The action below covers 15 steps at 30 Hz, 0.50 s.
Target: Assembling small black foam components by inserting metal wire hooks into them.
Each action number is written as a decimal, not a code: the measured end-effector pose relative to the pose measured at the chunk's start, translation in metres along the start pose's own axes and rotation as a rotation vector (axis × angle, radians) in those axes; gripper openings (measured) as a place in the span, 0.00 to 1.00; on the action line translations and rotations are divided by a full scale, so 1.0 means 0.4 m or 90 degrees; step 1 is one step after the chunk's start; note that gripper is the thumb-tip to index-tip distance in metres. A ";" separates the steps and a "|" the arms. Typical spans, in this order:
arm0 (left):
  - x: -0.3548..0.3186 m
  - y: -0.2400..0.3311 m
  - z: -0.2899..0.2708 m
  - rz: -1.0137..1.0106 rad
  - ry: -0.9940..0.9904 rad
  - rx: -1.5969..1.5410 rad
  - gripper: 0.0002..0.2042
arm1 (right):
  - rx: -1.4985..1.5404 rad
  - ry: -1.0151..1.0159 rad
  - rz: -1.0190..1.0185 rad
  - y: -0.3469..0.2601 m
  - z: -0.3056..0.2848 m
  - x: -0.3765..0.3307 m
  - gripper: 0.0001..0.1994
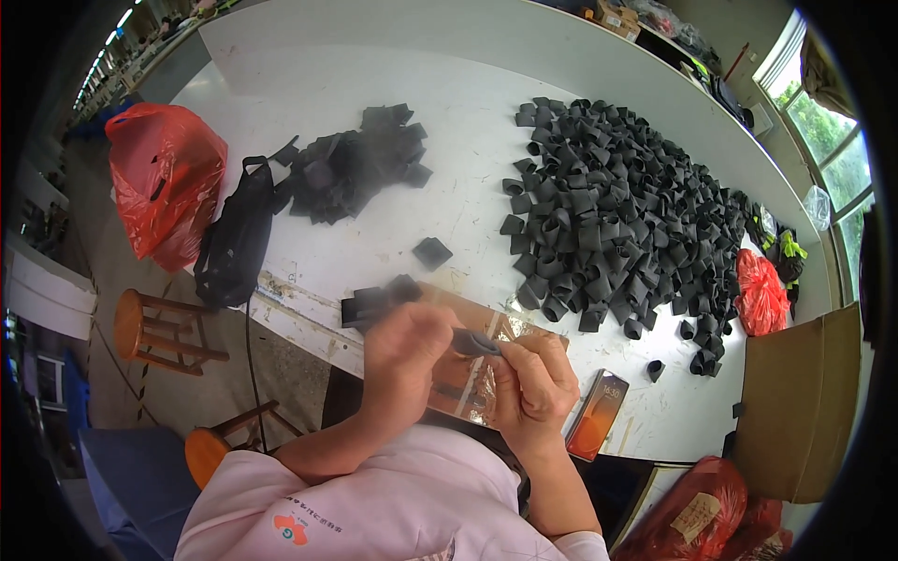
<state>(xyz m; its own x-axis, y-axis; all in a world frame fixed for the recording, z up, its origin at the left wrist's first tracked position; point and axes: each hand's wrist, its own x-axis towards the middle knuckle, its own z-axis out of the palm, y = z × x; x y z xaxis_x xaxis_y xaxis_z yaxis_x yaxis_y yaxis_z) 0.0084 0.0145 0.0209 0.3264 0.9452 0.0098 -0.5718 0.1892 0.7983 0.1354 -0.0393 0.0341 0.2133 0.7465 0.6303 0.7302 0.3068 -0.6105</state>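
My left hand and my right hand meet over the near edge of the white table. Between them is a small dark curled piece, like thin foam or thick fabric. The fingers of both hands close on its ends. Under my hands lies a brown board with clear tape across it. A few flat black pieces rest just beyond my left hand. One single flat piece lies farther out on the table.
A large heap of curled black pieces covers the table's right side. Flat black pieces form a pile at far left, near a black bag and a red plastic bag. A phone lies right; a cardboard box stands beyond.
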 end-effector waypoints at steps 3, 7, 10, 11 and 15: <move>-0.011 -0.003 -0.011 -0.021 0.003 0.038 0.03 | 0.010 -0.004 -0.017 0.024 0.012 -0.013 0.05; -0.007 0.000 -0.021 0.047 -0.091 0.189 0.04 | -0.010 0.019 -0.029 0.036 0.028 -0.033 0.05; 0.008 0.012 -0.011 0.053 -0.085 0.207 0.05 | -0.050 -0.013 -0.022 0.026 0.020 -0.019 0.04; 0.029 0.027 -0.009 0.110 -0.182 0.354 0.06 | -0.050 -0.016 -0.028 0.023 0.016 -0.013 0.04; 0.084 0.002 -0.056 0.188 -0.206 0.427 0.13 | 0.302 -0.113 0.192 0.043 -0.034 0.033 0.05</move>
<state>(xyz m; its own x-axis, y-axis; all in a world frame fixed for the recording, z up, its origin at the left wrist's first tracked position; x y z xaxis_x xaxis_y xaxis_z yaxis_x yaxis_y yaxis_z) 0.0019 0.0523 0.0082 0.4935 0.7875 0.3691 -0.1278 -0.3541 0.9264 0.1598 -0.0321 0.0386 0.2245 0.9168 0.3303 0.2758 0.2653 -0.9239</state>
